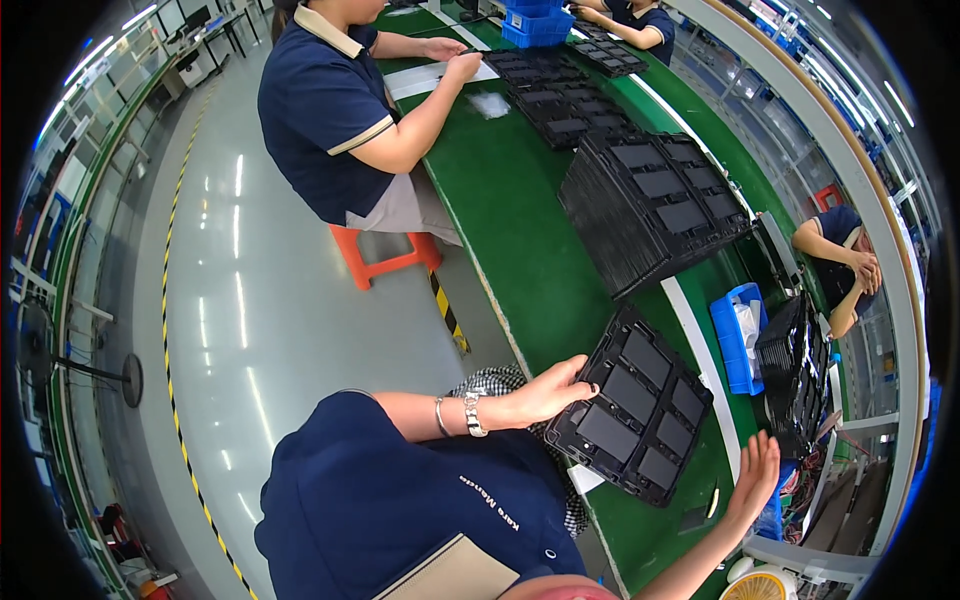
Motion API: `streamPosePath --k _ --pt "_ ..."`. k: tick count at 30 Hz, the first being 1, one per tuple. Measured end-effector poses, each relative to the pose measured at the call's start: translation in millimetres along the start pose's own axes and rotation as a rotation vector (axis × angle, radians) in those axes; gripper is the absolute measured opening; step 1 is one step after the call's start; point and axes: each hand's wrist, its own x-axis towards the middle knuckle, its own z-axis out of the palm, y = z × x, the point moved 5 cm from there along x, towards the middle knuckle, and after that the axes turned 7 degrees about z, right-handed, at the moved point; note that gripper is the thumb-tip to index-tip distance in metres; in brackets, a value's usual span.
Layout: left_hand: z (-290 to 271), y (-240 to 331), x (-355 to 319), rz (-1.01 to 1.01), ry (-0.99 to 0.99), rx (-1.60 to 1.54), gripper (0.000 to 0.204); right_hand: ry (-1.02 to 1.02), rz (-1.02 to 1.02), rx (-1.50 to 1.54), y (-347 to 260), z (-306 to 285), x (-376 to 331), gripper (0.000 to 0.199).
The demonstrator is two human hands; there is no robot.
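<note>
My left hand (552,391) grips the far left edge of a black plastic tray (650,379), thumb on top. The tray is tilted over the near edge of the green bench, and its compartments hold several dark, flat rectangular pieces (608,431). My right hand (757,478) is off the tray to its right, fingers stretched out and holding nothing. It is nearest to a stack of black trays (790,375) at the bench's right side. Between the held tray and my right forearm lie a small dark flat piece (693,518) and a thin pale strip (713,503).
A tall stack of black trays (650,210) stands ahead on the green bench (490,190). A blue bin (738,340) with white contents sits at right. Co-workers (325,110) work farther along beside more trays (560,95). An orange stool (385,258) and a small yellow fan (760,583) are nearby.
</note>
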Motion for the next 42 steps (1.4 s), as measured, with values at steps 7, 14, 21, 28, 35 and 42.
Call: streamPosePath --k 7,14,21,28,35,42 --pt "11 -10 -10 0.074 0.061 -0.079 0.026 -0.038 0.153 -0.524 35 27 -63 0.039" --pt "15 -4 -20 0.034 0.152 0.287 0.022 -0.002 0.207 -0.616 50 36 -60 0.036" --pt "19 -11 -17 0.046 0.179 -0.076 0.027 -0.029 0.241 -0.649 50 57 -49 0.042" --pt "28 -28 -36 0.065 0.013 0.095 0.042 0.127 0.014 -0.759 60 41 -33 0.034" --pt "45 -40 -74 -0.426 -0.443 0.192 0.035 0.185 -0.049 -1.273 53 60 11 0.035" --pt "60 -5 -59 -0.71 -0.93 0.645 0.03 -0.001 -0.327 -1.383 41 84 19 0.03"
